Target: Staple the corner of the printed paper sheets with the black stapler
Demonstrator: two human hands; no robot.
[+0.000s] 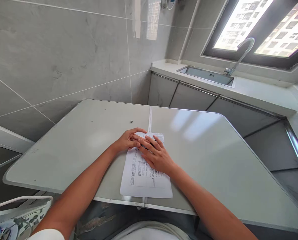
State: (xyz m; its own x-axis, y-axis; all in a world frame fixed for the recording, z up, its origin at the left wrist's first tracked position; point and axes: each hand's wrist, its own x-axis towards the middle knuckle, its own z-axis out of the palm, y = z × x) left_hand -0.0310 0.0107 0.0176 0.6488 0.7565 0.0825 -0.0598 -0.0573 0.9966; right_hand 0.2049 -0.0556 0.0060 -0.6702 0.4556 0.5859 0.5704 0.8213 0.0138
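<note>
A sheet of paper (146,190) with printed text lies on the table, across its central seam. My right hand (158,156) rests palm down over the upper part of the sheet, fingers spread and stretched out. Beside it, my left hand (129,140) touches the sheet's upper left edge. Its forefinger is extended and its thumb is apart, with my right fingertips reaching in between them. The two hands touch and cover much of the paper's top. Dark stripes show between my right fingers; whether they are print or an object, I cannot tell.
The pale folding table (226,166) has two tiny dark pieces (131,122) beyond my hands. Behind it stand a grey tiled wall (76,50) and a counter with a sink (206,76) and tap (246,50). A white-framed chair (21,198) holding items is at lower left.
</note>
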